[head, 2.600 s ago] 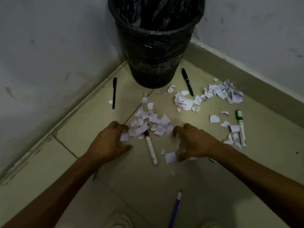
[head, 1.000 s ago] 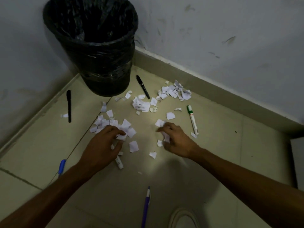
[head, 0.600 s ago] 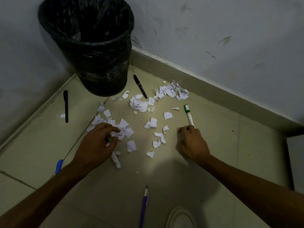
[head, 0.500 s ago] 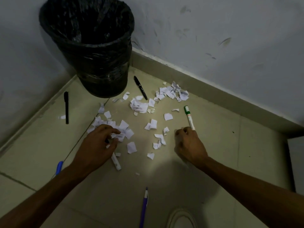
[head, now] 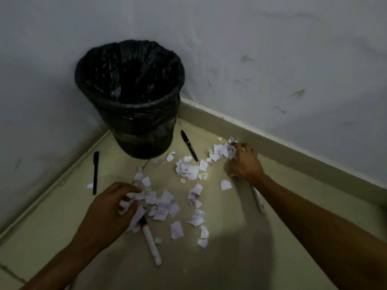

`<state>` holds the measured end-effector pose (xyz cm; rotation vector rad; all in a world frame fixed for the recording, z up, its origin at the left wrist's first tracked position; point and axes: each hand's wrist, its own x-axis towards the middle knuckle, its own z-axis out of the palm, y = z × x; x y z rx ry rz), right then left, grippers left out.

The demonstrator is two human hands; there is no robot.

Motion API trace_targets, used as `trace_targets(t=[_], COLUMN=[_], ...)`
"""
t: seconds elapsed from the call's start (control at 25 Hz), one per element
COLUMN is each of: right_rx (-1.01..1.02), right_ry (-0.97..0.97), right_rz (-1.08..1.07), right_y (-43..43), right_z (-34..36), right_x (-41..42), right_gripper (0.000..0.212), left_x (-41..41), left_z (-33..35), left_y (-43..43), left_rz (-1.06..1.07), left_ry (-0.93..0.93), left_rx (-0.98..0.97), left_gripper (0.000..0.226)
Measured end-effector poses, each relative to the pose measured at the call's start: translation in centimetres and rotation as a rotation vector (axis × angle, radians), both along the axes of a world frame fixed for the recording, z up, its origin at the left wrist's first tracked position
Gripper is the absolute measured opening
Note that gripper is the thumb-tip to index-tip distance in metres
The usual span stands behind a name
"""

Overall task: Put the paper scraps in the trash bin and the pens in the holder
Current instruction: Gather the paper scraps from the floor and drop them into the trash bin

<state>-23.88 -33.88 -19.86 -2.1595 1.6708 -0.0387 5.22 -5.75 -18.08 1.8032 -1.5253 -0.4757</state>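
White paper scraps (head: 189, 171) lie scattered over the tiled floor in front of a black lined trash bin (head: 129, 97) standing in the wall corner. My left hand (head: 109, 214) is curled over a cluster of scraps at the near left, fingers closed on some. My right hand (head: 244, 162) reaches to the far right pile by the skirting and grips scraps there. A white marker (head: 151, 242) lies just right of my left hand. Two black pens lie near the bin, one on its left (head: 95, 172) and one on its right (head: 189, 145). Another white marker (head: 258, 198) is partly hidden under my right forearm.
Grey walls meet behind the bin, with a pale skirting board (head: 293, 147) running along the right. No pen holder is in view. Floor tiles stretch toward me between my forearms.
My right hand has left the green-capped marker and moved up to the far right scrap pile. The left hand stays gathering scraps. The view has tilted upward, showing the whole bin.
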Motion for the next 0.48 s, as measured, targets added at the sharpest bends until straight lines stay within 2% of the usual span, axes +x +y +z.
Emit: trace_targets(t=[0.16,0.32,0.4,0.48], right_rx=[0.031,0.043,0.049,0.122], right_ry=[0.167,0.197,0.135,0.063], right_rz=[0.114,0.288,0.344,0.362], right_y=[-1.7,0.9,3.5,5.9], right_z=[-1.5,-1.8,-1.7,-1.0], right_x=[1.6,3.2,3.7,4.7], right_gripper=[0.066,0.055,0.055,0.065], left_x=[1.2,1.8,2.2,2.8], left_z=[-1.0,-2.1,-2.8,-3.4], left_y=[-0.1,-1.0,-1.9,-2.8], left_rz=[0.071,0.102,0.074,0.022], left_ry=[0.004,-0.003,-0.055,-0.130], left_rx=[0.059,0.120,0.171,0.287], left_gripper=[0.026,0.035,0.045,0.070])
